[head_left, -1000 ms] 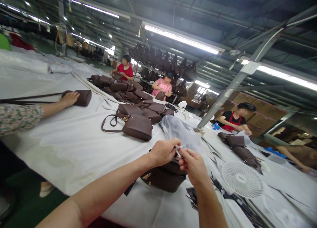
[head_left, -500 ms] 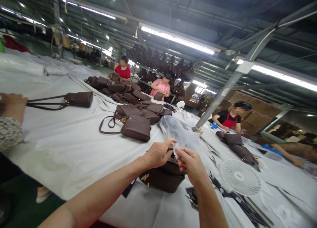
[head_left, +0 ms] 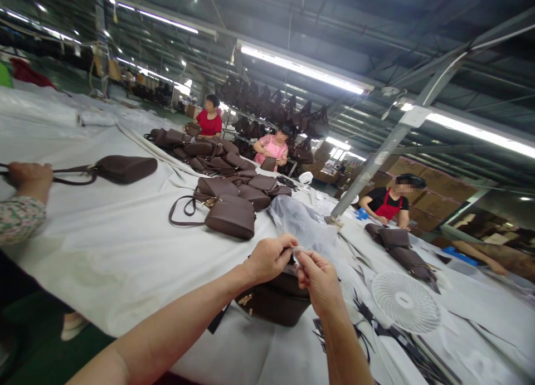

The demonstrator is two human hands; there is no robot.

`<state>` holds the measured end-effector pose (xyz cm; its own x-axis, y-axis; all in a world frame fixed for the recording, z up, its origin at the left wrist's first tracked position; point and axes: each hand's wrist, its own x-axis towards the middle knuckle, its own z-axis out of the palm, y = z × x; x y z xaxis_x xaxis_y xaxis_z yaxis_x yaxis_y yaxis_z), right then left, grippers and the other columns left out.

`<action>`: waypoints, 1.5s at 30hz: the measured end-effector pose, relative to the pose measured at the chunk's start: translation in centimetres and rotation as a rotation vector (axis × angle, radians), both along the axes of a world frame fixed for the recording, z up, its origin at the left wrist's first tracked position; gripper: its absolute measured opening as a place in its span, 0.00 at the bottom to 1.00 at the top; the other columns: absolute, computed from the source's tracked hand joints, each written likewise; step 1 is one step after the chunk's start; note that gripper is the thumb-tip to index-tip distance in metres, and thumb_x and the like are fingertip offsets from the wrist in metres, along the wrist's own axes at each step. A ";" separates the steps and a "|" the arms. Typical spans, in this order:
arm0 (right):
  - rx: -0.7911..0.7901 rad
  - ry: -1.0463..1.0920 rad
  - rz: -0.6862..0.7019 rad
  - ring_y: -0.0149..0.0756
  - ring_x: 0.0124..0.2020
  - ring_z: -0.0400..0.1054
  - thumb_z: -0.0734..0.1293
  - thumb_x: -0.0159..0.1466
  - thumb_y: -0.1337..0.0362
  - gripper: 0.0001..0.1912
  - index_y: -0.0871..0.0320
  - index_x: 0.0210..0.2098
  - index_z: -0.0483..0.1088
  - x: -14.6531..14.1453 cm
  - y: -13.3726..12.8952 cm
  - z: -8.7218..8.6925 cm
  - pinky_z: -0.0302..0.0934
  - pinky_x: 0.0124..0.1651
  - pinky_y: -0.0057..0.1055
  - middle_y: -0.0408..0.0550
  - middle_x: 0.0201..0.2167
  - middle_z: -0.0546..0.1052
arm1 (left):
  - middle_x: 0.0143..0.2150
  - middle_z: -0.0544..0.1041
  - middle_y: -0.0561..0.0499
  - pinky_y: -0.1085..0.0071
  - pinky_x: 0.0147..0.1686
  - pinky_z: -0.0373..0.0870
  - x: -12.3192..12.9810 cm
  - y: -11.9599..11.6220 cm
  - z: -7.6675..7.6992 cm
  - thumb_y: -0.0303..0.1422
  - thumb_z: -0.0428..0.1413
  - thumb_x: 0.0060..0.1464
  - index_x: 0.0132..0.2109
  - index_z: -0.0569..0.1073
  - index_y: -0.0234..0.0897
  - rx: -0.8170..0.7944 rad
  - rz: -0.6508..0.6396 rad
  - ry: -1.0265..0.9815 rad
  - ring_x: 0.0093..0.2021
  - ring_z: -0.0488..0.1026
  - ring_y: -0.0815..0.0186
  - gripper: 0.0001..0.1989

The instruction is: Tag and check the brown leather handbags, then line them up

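Over a dark brown handbag [head_left: 278, 302] on the white-covered table, both of my hands meet with their fingers closed. My right hand [head_left: 321, 279] pinches a small crumpled white piece [head_left: 297, 256], thin like tissue or plastic film. Just left of it, my left hand [head_left: 271, 259] has thumb and forefinger pinched together close to the white piece; what it grips is hidden. Gold-coloured hardware [head_left: 246, 300] hangs at the bag's left side. The bag's top is partly covered by my hands.
Brown handbags [head_left: 229, 215] lie heaped ahead, beside clear plastic film [head_left: 298, 223]. A white fan [head_left: 406, 301] and black straps [head_left: 401, 340] lie to the right. At left, a co-worker's hand [head_left: 30, 176] holds another bag [head_left: 127, 168] by its strap. Other people work farther back.
My right hand has shifted slightly left and down, with the white piece now more bunched in its fingers. At left, the co-worker's bag has turned and its strap slackened.
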<state>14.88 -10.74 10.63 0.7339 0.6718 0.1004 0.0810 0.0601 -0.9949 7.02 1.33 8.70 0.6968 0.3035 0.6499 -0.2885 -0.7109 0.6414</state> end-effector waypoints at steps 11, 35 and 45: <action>0.044 0.186 -0.011 0.28 0.20 0.70 0.78 0.43 0.53 0.27 0.57 0.35 0.65 0.4 0.1 0.1 0.67 0.22 0.22 0.39 0.21 0.74 | 0.32 0.76 0.53 0.76 0.32 0.64 -0.2 0.2 -0.6 0.28 0.46 0.60 0.41 0.70 0.38 0.158 0.010 -0.002 0.31 0.72 0.68 0.08; -0.310 -0.505 0.017 0.29 0.11 0.54 0.59 0.56 0.49 0.14 0.54 0.29 0.62 4.3 3.7 7.6 0.44 0.17 0.26 0.37 0.10 0.67 | 0.44 0.75 0.50 0.72 0.44 0.66 0.3 3.9 3.5 0.33 0.59 0.54 0.48 0.68 0.37 0.198 -0.262 0.113 0.42 0.72 0.64 0.16; -0.003 -0.297 0.034 0.28 0.13 0.60 0.68 0.43 0.63 0.17 0.53 0.33 0.62 2.8 4.8 10.6 0.49 0.15 0.20 0.28 0.07 0.59 | 0.45 0.75 0.48 0.73 0.43 0.66 1.4 1.9 3.3 0.17 0.52 0.52 0.51 0.70 0.37 0.377 -0.316 0.099 0.44 0.72 0.64 0.20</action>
<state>17.68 -5.91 21.27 0.6496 0.6965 0.3048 0.3661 0.0647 -0.9283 8.44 3.26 11.96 0.7803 -0.1758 0.6002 -0.4782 -0.7862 0.3915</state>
